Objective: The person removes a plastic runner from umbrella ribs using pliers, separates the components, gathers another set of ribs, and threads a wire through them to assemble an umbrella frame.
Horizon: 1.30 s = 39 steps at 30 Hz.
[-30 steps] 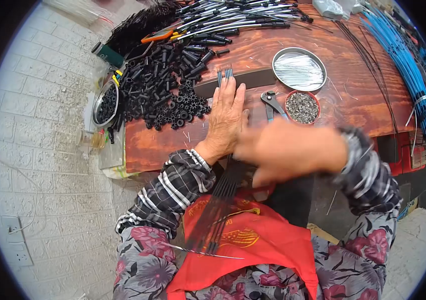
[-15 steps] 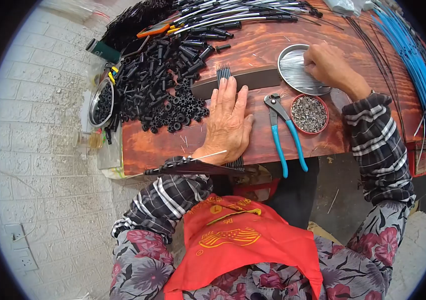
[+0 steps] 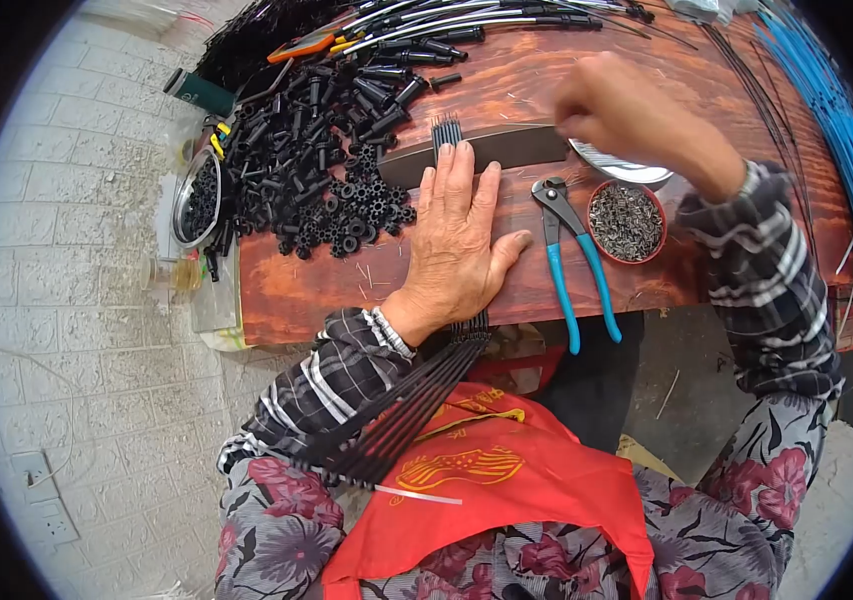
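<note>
My left hand (image 3: 458, 235) lies flat on a row of thin black cables, its fingers stretched out and thumb apart. Cable tips (image 3: 446, 130) stick out past the fingertips, against a dark flat bar (image 3: 511, 150). The long black tails (image 3: 396, 415) hang over the bench edge across my lap. My right hand (image 3: 611, 105) is raised, fingers pinched together, above and left of a round metal dish (image 3: 636, 172) of thin silvery wires. Whatever it pinches is too small to make out. Pliers with blue handles (image 3: 578, 265) lie between the hands, beside a red-rimmed bowl of small metal pieces (image 3: 627, 222).
Black plastic fittings (image 3: 316, 170) are heaped on the left of the wooden bench (image 3: 326, 300). Black and silver cables (image 3: 466, 25) lie along the back. A bundle of blue cables (image 3: 836, 130) runs down the right side. A dark green cylinder (image 3: 201, 92) stands by the wall.
My right hand has lifted out of the wire dish and moved left. The black cable tails have swung down and spread across my lap. My left hand stays flat on the cables.
</note>
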### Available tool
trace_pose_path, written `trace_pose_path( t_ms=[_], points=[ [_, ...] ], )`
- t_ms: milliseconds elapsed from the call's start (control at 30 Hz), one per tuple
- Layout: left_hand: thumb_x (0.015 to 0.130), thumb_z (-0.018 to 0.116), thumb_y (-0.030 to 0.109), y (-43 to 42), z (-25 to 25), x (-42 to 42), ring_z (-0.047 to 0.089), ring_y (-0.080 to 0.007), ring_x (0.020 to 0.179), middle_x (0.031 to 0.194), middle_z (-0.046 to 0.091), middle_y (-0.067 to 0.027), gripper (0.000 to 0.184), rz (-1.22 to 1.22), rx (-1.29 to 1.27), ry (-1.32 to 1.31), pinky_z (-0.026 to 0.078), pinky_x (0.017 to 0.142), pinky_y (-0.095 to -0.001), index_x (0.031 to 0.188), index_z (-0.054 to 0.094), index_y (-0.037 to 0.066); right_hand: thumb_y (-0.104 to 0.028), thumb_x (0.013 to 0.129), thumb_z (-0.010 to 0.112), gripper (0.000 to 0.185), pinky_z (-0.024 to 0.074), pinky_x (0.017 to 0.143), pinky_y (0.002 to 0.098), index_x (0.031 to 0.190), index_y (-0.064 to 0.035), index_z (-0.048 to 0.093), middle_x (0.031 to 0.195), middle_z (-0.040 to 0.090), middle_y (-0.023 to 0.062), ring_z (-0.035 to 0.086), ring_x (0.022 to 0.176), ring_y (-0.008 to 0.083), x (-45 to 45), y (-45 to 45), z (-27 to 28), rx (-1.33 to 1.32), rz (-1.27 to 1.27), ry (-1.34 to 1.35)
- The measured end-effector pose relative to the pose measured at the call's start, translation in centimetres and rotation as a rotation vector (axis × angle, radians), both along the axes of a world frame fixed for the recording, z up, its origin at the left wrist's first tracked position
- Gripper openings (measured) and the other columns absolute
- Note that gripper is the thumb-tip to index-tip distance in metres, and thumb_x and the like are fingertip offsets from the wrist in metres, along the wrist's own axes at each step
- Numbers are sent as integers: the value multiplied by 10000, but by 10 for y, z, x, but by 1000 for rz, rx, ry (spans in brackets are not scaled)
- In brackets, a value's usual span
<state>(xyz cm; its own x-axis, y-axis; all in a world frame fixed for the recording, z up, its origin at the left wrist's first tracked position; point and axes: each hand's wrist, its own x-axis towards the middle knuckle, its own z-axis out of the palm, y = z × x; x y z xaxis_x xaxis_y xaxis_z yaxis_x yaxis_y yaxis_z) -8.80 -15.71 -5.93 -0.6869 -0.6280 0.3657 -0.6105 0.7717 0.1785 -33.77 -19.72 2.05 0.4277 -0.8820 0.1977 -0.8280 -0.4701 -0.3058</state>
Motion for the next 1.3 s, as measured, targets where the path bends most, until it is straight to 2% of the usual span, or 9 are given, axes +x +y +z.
trace_pose_path(
  t_ms=[67, 233, 333, 633, 900, 1000, 1133, 1300],
  points=[
    [819, 691, 338, 0, 0, 0, 229, -458, 1406, 1484, 262, -310, 740, 9, 10, 3, 181, 1144, -554, 1382, 408, -50, -18, 761, 597, 169, 518, 727, 428, 881, 24, 710, 828, 660, 237, 645, 809, 393, 17, -13, -17, 7, 69, -89],
    [815, 697, 349, -1, 0, 0, 227, -457, 1407, 1489, 257, -307, 742, 7, 18, 3, 179, 1144, -556, 1379, 416, -42, -21, 776, 593, 234, 525, 756, 425, 974, 3, 716, 886, 674, 235, 652, 836, 391, 35, -32, -35, -24, 87, -24],
    [813, 697, 350, 0, 1, 0, 226, -457, 1408, 1492, 254, -304, 740, 19, 26, -9, 178, 1144, -556, 1377, 419, -41, -37, 802, 602, 255, 520, 751, 435, 1032, -8, 709, 914, 669, 241, 650, 840, 399, 37, -34, -43, -51, 91, -133],
    [807, 700, 357, 0, 2, 0, 222, -450, 1413, 1495, 252, -295, 727, 17, 32, 3, 175, 1144, -559, 1361, 445, -40, -78, 834, 626, 247, 516, 743, 434, 1061, -19, 706, 933, 666, 242, 655, 844, 391, 41, -35, -40, -7, 98, -144],
    [814, 695, 351, 0, 1, 0, 217, -447, 1417, 1495, 255, -291, 719, 21, 42, 6, 171, 1144, -562, 1362, 443, -40, -34, 842, 597, 277, 520, 742, 397, 1101, -26, 694, 935, 671, 247, 671, 840, 362, 41, -43, -44, 46, 80, -143],
    [820, 690, 346, 0, 1, 1, 215, -447, 1418, 1496, 254, -290, 718, 21, 54, 15, 168, 1144, -562, 1369, 433, -38, -8, 834, 593, 296, 519, 753, 380, 1114, -20, 687, 951, 683, 242, 685, 852, 324, 35, -47, -48, 101, 150, -288],
    [830, 682, 338, 0, 2, 1, 211, -446, 1419, 1497, 251, -289, 717, 18, 71, 33, 163, 1145, -563, 1380, 417, -35, -3, 831, 600, 302, 518, 756, 371, 1122, -13, 682, 959, 693, 227, 688, 852, 299, 36, -46, -45, 98, 154, -280],
    [839, 673, 327, -1, 2, 2, 209, -444, 1420, 1499, 247, -289, 713, 7, 90, 60, 157, 1146, -564, 1392, 402, -32, -5, 831, 599, 302, 519, 751, 371, 1121, -13, 682, 957, 694, 225, 686, 849, 310, 35, -45, -45, 105, 160, -261]
  ],
)
